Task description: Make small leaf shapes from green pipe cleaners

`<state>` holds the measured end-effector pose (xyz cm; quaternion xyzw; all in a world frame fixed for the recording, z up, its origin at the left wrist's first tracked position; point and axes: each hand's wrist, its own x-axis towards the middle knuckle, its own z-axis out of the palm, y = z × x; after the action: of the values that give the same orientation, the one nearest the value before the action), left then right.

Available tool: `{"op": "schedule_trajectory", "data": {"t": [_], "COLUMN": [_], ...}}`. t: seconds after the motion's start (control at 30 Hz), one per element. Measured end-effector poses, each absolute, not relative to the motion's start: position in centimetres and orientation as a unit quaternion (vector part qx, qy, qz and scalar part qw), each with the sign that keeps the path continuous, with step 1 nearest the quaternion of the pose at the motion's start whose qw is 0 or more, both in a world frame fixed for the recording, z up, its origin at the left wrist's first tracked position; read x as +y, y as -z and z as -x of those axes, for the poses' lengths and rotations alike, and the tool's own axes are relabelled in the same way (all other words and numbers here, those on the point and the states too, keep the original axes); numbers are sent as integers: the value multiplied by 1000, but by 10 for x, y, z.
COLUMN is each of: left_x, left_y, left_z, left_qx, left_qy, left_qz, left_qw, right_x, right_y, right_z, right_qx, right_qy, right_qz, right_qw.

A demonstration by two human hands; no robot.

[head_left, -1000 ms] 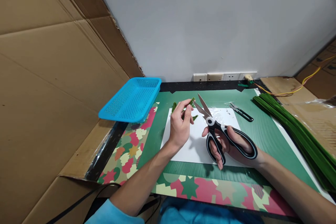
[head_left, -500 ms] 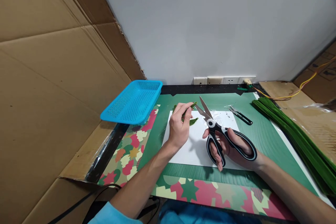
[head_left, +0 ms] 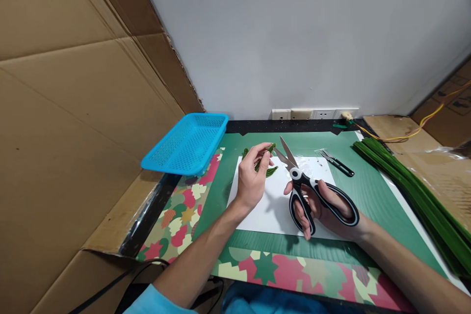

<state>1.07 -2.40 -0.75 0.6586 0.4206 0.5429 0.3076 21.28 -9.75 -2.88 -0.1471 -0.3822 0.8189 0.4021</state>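
Note:
My left hand is closed, pinching a bent green pipe cleaner between thumb and fingertips. Another green piece shows below those fingers, above the white paper; whether it is joined to the held part is hidden. In my right hand are large black-and-white scissors, thumb and fingers through the handle loops. Their blades stand apart, pointing up and left, with the lower tip close beside the pipe cleaner's end. On the right lies a bundle of long green pipe cleaners.
White paper lies on a green mat. Small black snips rest near clear plastic. A blue perforated basket sits at the left by cardboard. Wall sockets and a yellow cable are behind.
My left fingers have shifted slightly on the pipe cleaner, whose end now shows shorter above the thumb. The scissors have barely moved, blades still apart.

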Motion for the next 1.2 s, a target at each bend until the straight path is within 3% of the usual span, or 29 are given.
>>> {"op": "schedule_trajectory", "data": {"t": [0.17,0.53,0.77,1.07,1.2], "left_x": [-22,-22,-22,-20,-20], "left_y": [8,2,9,10,8], "left_z": [-12,-9,-10,-7,-5], "left_qx": [410,458,469,483,492], "left_qy": [-563,-514,-472,-471,-457], "left_qz": [-626,-679,-685,-685,-708], "left_qw": [352,255,295,275,219], "right_x": [-97,-97,-95,-96,-97], "right_y": [27,16,21,17,12], "right_z": [-212,-209,-212,-209,-207], "right_qx": [-389,-426,-451,-416,-392], "right_qy": [-813,-783,-769,-785,-800], "right_qz": [159,201,237,246,240], "right_qw": [403,406,386,388,386]}}
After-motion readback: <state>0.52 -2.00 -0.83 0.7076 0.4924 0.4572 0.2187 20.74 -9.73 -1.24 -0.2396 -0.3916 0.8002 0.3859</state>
